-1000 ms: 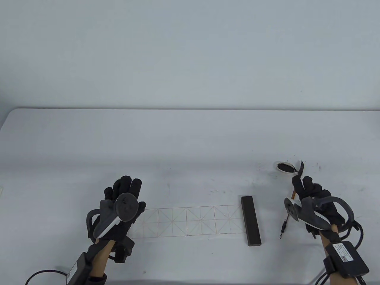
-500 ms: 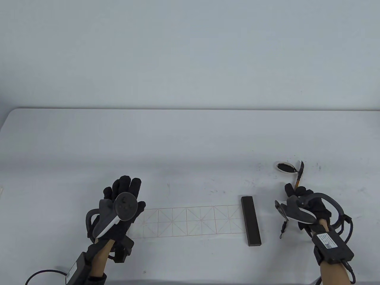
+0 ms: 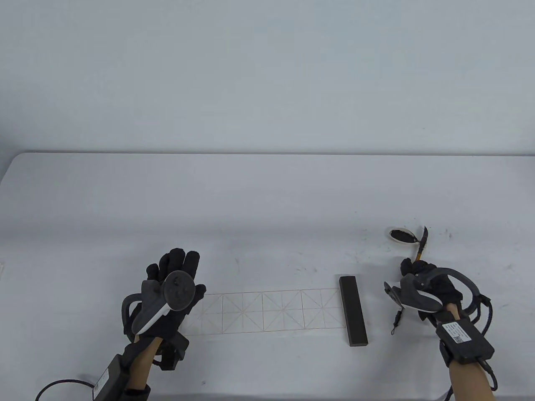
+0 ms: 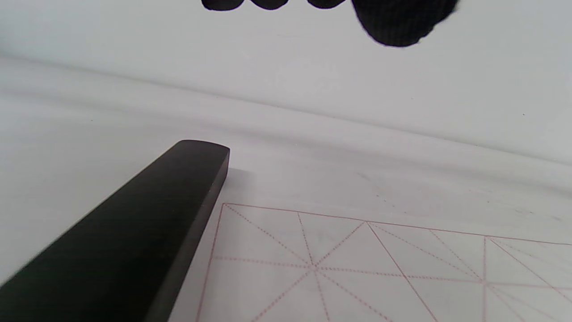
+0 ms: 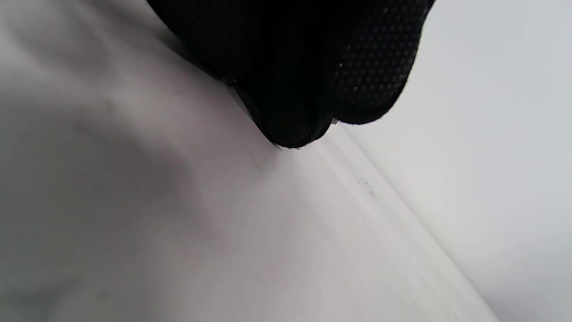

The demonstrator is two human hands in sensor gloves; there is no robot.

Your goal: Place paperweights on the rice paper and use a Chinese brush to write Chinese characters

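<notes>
A strip of rice paper (image 3: 267,311) with a red grid lies across the table's front. A dark paperweight (image 3: 353,310) sits on its right end. A second dark paperweight (image 4: 134,232) lies at the paper's (image 4: 357,268) left end, hidden under my left hand (image 3: 179,261) in the table view. That hand's fingers are straight, and their tips hang clear of the bar. My right hand (image 3: 411,267) curls around the handle of the brush (image 3: 421,247). The brush's black tip lies beside the ink dish (image 3: 402,235), and its cord (image 3: 397,321) dangles below the hand.
Ink specks mark the white table (image 3: 267,200) around the dish and above the paper. Cables trail from both wrists to the near edge. The right wrist view shows only gloved fingers (image 5: 313,67) and bare table.
My right hand has slid back along the brush handle towards me and curled around it. The brush tip stays by the dish. The left hand has not moved.
</notes>
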